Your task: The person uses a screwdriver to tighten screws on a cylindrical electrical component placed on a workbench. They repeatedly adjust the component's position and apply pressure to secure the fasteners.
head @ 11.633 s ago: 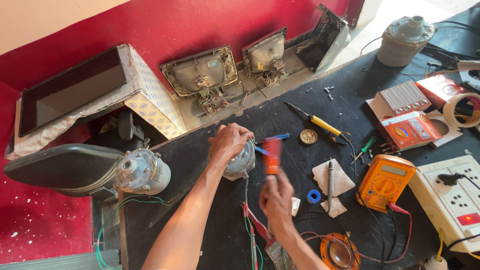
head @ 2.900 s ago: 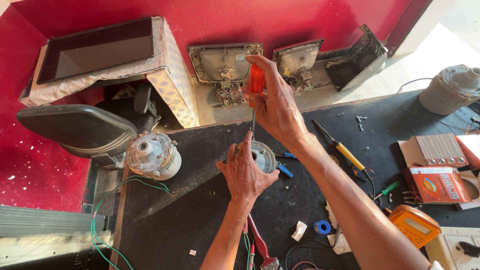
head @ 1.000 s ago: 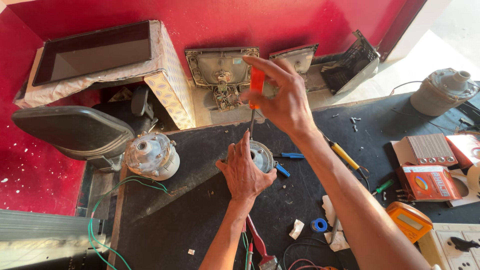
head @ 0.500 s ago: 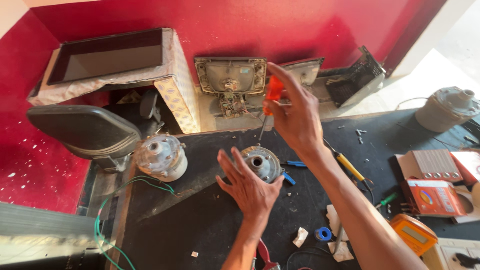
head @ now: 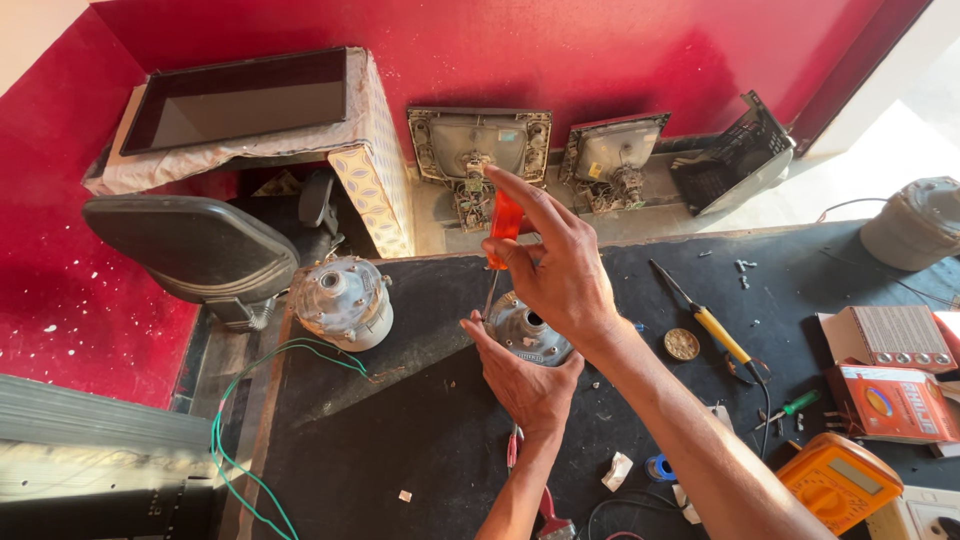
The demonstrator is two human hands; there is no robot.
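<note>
My right hand (head: pixel 560 265) grips an orange-handled screwdriver (head: pixel 503 228) held upright, its thin shaft pointing down to the left edge of a round grey metal motor part (head: pixel 528 331) on the black table (head: pixel 400 440). My left hand (head: pixel 520 378) cups that part from the near side, palm against it and thumb at its left rim. The screwdriver's tip is hidden between thumb and part.
A second round motor (head: pixel 343 300) sits at the table's left corner, with green wire (head: pixel 250 420) trailing off it. A yellow-handled screwdriver (head: pixel 712 325), a round brass piece (head: pixel 682 344), boxes (head: pixel 890 370), an orange multimeter (head: pixel 838 482) and pliers (head: pixel 545 505) lie to the right and near side.
The view has shifted slightly. My right hand has tilted the screwdriver and brought it lower toward the motor part's left edge, while my left hand stays around the part.
</note>
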